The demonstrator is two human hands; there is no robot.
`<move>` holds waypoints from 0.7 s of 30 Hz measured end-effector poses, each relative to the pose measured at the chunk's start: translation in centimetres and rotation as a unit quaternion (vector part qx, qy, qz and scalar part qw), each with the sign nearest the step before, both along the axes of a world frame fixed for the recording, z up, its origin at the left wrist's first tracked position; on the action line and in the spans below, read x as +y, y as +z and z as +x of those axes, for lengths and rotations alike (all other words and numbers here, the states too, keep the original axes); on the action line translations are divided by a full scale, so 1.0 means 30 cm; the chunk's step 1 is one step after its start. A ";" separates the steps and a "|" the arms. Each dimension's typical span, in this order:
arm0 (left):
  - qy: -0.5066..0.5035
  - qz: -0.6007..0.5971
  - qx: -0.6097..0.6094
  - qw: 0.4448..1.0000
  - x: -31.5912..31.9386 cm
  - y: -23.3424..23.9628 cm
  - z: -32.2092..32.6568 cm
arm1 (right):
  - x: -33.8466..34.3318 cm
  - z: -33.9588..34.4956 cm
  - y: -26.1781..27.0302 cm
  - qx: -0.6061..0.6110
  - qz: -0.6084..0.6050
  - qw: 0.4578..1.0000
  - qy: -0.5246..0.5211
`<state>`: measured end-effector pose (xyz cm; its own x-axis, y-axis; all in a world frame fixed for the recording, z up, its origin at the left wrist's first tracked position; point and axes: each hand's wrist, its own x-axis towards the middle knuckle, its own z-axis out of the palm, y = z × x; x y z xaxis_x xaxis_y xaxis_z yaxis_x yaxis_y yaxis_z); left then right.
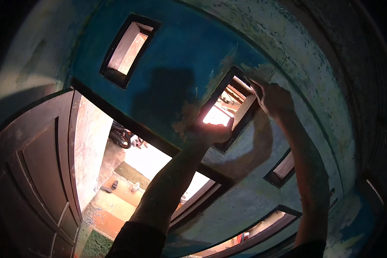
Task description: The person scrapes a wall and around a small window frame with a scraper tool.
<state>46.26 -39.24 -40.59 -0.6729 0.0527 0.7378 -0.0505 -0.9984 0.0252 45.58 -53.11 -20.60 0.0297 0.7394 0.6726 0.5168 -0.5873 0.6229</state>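
A small dark-framed vent opening [230,103] is set high in the wall, with bright light coming through it. My left hand [214,131] is at its lower edge, fingers curled over the dark frame and thumb raised; glare washes out part of it. At the upper right corner of the same frame, my right hand [274,96] has its fingers bent against the edge. Whether anything thin lies under those fingers is hidden. Around the frame the blue paint [167,42] gives way to bare, patchy plaster [185,121].
A second vent opening [129,50] is at upper left. Below, a brown panelled door [43,154] stands open beside a doorway with tiled floor [111,200], sandals [114,184] and a motorcycle [119,133] outside. A long window [254,230] lies at lower right.
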 end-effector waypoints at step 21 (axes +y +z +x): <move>0.055 -0.062 0.142 0.986 0.058 -0.045 0.122 | 0.011 -0.003 0.009 -0.024 0.044 0.998 -0.029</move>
<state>49.92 -37.50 -41.95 -0.4472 0.0929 0.8896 0.0855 -0.9856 0.1458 45.47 -52.77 -20.31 0.0361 0.6758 0.7362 0.4509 -0.6685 0.5915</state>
